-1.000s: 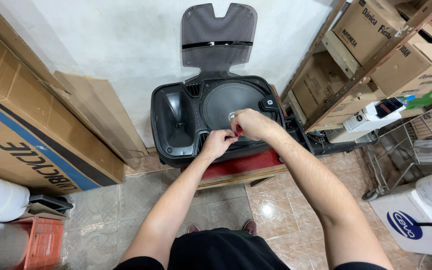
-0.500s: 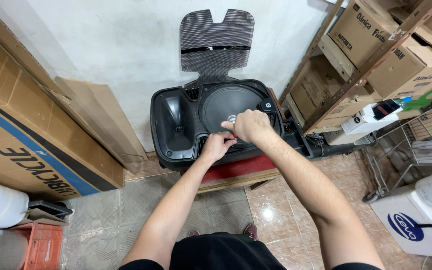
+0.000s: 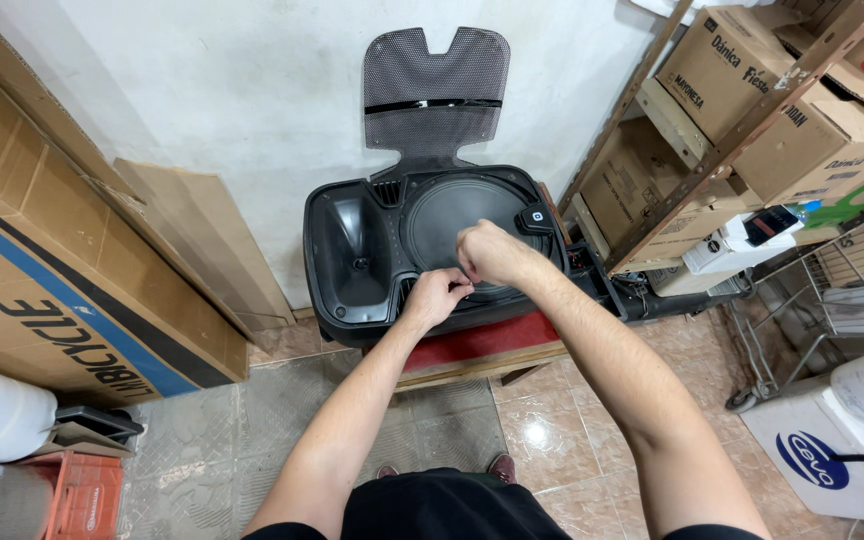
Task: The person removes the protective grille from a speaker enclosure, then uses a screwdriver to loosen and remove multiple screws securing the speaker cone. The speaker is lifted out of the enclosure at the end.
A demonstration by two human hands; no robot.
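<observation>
Black moulded-plastic speaker cabinet [image 3: 432,250] looks heavy, rigid; both hands [image 3: 435,297] [image 3: 487,252] pinch closed at its round woofer rim, contents unclear.

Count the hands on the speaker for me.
2. The left hand rests on the speaker at the lower rim of its round cone; the right hand is just beside it, over the cone. Whether they pinch something is hidden.

A storeroom or back-room repair corner, by the look of it. Metal shelving [image 3: 742,130] on the right is stacked with cardboard cartons [image 3: 832,130]; flattened cardboard [image 3: 202,240] and a big bicycle box [image 3: 42,270] lean against a bare plaster wall [image 3: 202,90]. A black speaker cabinet [image 3: 422,250] lies opened, its mesh grille [image 3: 434,90] propped behind, above a tiled floor [image 3: 552,430].
</observation>
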